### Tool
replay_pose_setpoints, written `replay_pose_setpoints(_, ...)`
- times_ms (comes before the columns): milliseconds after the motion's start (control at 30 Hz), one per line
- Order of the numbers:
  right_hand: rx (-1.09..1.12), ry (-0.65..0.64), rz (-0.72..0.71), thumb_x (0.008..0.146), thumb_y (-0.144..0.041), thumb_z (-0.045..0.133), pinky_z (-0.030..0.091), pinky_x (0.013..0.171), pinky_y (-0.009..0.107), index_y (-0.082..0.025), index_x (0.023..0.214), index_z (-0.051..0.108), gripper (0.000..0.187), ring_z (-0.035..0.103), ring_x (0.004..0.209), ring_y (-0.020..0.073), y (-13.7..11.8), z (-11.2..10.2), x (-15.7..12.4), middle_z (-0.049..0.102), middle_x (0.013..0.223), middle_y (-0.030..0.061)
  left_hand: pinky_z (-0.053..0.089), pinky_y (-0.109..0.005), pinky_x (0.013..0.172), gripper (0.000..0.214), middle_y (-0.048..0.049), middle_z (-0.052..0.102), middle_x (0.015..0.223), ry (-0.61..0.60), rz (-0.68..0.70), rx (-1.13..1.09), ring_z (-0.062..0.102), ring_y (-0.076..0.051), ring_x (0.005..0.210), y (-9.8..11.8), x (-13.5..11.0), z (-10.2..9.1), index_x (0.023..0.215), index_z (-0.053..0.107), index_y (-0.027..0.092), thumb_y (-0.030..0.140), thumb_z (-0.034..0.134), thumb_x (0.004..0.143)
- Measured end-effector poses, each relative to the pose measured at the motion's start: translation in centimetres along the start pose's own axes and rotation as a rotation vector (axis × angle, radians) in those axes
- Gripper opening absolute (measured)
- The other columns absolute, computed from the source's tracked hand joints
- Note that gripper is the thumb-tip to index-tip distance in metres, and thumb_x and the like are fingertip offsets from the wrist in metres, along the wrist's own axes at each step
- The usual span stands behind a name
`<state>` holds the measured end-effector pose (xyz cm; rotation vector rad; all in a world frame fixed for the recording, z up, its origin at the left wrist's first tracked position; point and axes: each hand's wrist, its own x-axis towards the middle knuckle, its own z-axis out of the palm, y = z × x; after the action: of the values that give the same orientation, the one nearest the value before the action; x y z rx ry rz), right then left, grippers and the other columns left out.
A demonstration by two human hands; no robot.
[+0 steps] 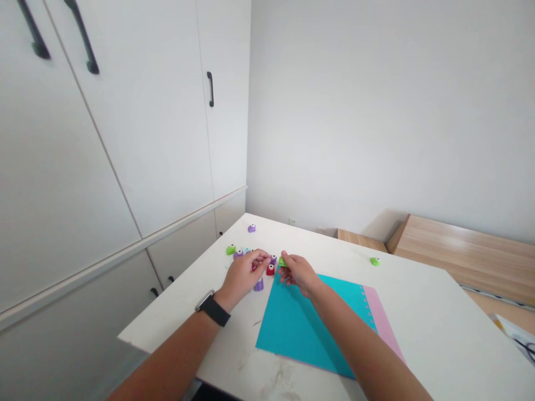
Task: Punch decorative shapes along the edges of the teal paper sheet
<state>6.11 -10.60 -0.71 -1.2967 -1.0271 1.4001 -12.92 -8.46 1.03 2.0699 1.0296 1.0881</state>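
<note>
My right hand grips a green craft punch above the far left part of a turquoise sheet of paper. Cut-outs run along the sheet's right edge, where pink paper shows from underneath. My left hand, with a dark-banded watch at the wrist, has its thumb and fingertips pinched together just left of the right hand; whatever may be between them is too small to make out. Close by stand a red punch and a purple punch. Another purple punch is partly behind my left hand.
Beyond my left hand are a green punch and small pale-blue pieces. One purple punch lies near the white table's far corner, and a green punch lies far right. White cabinets border the left; wooden furniture stands behind at right.
</note>
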Motion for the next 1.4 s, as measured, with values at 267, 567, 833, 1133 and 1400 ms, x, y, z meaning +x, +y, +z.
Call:
replay_pose_setpoints(267, -0.402, -0.031, -0.173, 0.065, -0.051, 0.081, 0.035, 0.047, 0.023, -0.017, 0.086, 0.068, 0.042, 0.053, 0.052, 0.0121, 1.5, -2.8, 2.2, 0.068, 0.07, 0.001, 0.047, -0.036, 0.086, 0.023, -0.0061, 0.073, 0.104, -0.102, 0.119, 0.255, 0.065, -0.026, 0.097, -0.6, -0.3, 0.5, 0.105, 0.069, 0.026, 0.038, 0.065, 0.085)
replay_pose_setpoints(567, -0.859, -0.059, -0.525, 0.074, -0.043, 0.076, 0.041, 0.083, 0.031, -0.025, 0.092, 0.079, 0.026, 0.061, 0.088, 0.0229, 1.8, -3.6, 2.5, 0.072, 0.088, 0.0025, 0.042, -0.04, 0.09, 0.019, -0.0065, 0.068, 0.1, -0.125, 0.246, 0.408, 0.058, -0.027, 0.099, -0.7, -0.4, 0.9, 0.102, 0.069, 0.025, 0.035, 0.067, 0.086)
replay_pose_setpoints(833, -0.882, 0.34, -0.444, 0.086, -0.052, 0.059, 0.047, 0.072, 0.028, -0.027, 0.106, 0.075, 0.036, 0.061, 0.075, 0.0175, -1.4, -10.4, 2.5, 0.074, 0.096, 0.0029, 0.04, -0.044, 0.097, 0.022, -0.0069, 0.069, 0.106, -0.134, 0.289, 0.387, 0.058, -0.027, 0.102, -0.2, -0.3, 1.1, 0.109, 0.068, 0.025, 0.035, 0.06, 0.091)
replay_pose_setpoints(1133, -1.18, 0.946, -0.064, 0.089, -0.02, 0.046, 0.026, 0.107, 0.047, -0.011, 0.129, 0.059, 0.043, 0.04, 0.132, 0.0342, -2.2, -26.8, -1.6, 0.051, 0.137, 0.0237, 0.035, -0.044, 0.104, 0.045, -0.0046, 0.067, 0.121, -0.468, 0.467, 0.232, 0.055, -0.028, 0.114, 3.0, -1.9, 2.7, 0.122, 0.064, 0.031, 0.053, 0.067, 0.083)
replay_pose_setpoints(1400, -1.338, 0.763, 0.142, 0.09, -0.016, 0.047, 0.035, 0.098, 0.034, -0.016, 0.13, 0.058, 0.042, 0.055, 0.119, 0.0263, 1.2, -32.1, -2.6, 0.061, 0.127, 0.0182, 0.037, -0.045, 0.104, 0.064, -0.0051, 0.059, 0.134, -0.689, 0.464, 0.231, 0.052, -0.032, 0.121, 3.7, -3.2, 3.5, 0.132, 0.058, 0.035, 0.065, 0.068, 0.076)
